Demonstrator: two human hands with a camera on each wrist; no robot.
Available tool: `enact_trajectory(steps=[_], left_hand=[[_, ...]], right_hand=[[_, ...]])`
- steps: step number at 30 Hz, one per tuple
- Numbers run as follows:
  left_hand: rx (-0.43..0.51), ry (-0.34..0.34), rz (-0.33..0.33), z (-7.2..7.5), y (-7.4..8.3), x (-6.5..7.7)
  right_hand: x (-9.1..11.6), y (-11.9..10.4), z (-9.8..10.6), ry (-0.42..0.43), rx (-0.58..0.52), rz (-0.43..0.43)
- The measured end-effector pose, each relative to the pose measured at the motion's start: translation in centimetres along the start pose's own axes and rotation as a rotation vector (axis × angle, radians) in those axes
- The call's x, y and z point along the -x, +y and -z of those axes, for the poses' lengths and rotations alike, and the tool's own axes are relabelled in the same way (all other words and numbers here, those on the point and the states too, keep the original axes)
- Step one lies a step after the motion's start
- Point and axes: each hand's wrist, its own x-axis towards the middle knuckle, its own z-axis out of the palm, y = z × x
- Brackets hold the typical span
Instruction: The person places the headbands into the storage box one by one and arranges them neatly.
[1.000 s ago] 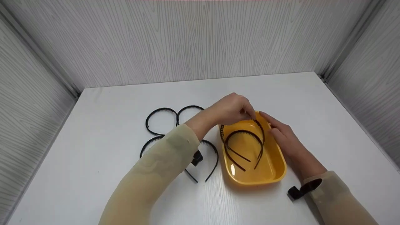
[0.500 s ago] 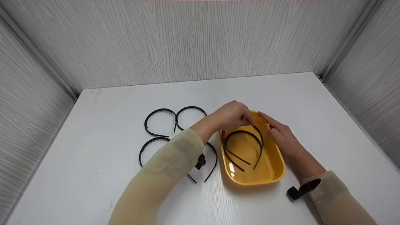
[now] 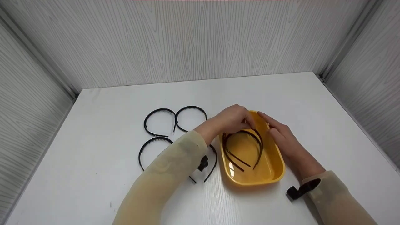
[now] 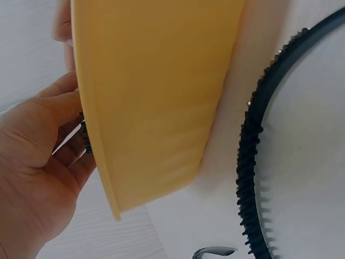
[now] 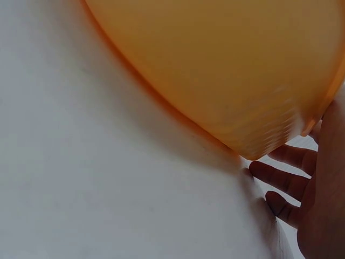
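My left hand is over the far end of a yellow plastic tray, pinching a black toothed headband between thumb and fingertips. That headband lies over another black headband inside the tray, their tips pointing to the near end. In the left wrist view, the tray wall hides most of the held headband; only a toothed bit shows by the fingers. My right hand rests against the tray's far right side, its fingers extended along the outside wall in the right wrist view.
Several more black headbands lie left of the tray on the white table, including one at the back left and one beside it. My left sleeve covers part of the nearer ones. Pale wood-grain panels enclose the table.
My left hand has moved slightly nearer and lower, bringing the pinched headband down closer onto the other one in the tray. My right hand and the tray have hardly moved.
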Motion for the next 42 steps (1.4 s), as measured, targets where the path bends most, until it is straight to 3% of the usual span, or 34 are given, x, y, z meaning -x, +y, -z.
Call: enact_trajectory(steps=[15,21,30,42], left_hand=[[-0.049,-0.011,-0.020,-1.3,-0.1,-0.4],[-0.083,-0.017,-0.058,-1.7,0.0,-0.7],[-0.078,-0.024,-0.078,-2.4,-0.4,-0.8],[-0.095,-0.018,-0.074,-2.7,-0.6,-1.4]], right_hand=[[0.0,0.0,0.0,0.005,0.016,-0.010],[0.0,0.1,0.0,0.006,0.013,-0.011],[0.2,0.1,-0.1,-0.005,0.020,-0.014],[0.1,-0.2,0.0,-0.007,0.035,-0.035]])
